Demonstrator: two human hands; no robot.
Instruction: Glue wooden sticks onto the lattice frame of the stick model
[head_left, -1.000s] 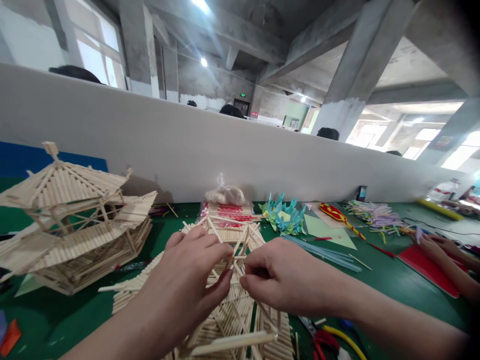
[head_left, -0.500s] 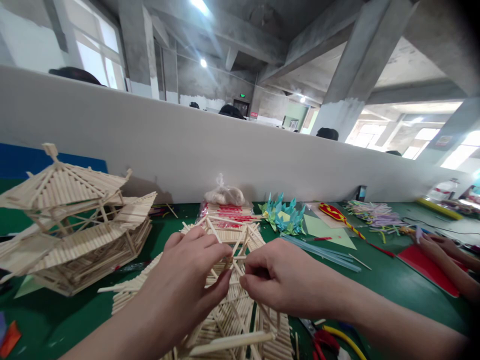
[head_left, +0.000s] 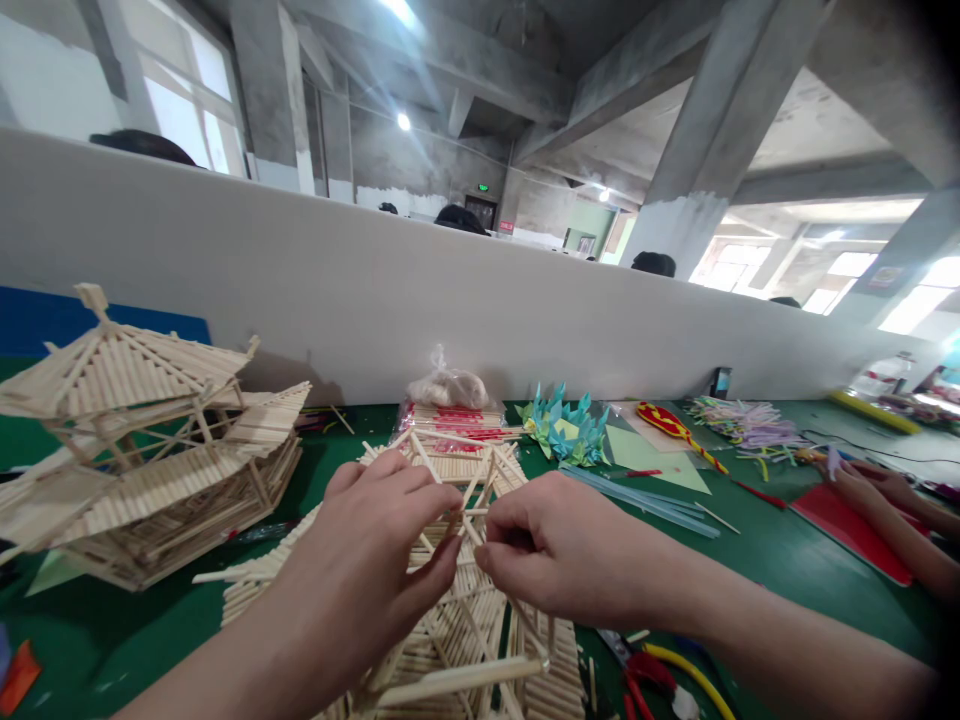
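A half-built model of thin wooden sticks (head_left: 480,610) stands in front of me, with slatted roof panels and an open frame of sticks on top. At the middle of this frame, the thumb and index finger of my left hand (head_left: 390,540) pinch a stick where several sticks meet. My right hand (head_left: 555,550) is closed just to the right, its curled fingers against the frame. Whatever lies between its fingertips is hidden. A thicker stick bar (head_left: 465,678) crosses the near side of the model.
A larger stick pavilion (head_left: 150,440) stands left. Behind lie bundled sticks (head_left: 457,425) in plastic and a blue paper flower (head_left: 566,430). Blue strips (head_left: 641,500), red-handled scissors (head_left: 649,680) and another person's hands (head_left: 862,480) are right. A white partition (head_left: 525,310) closes the back.
The view has shifted very slightly. My right hand has edged a little left towards my left fingertips; my left hand keeps its pinch on the frame.
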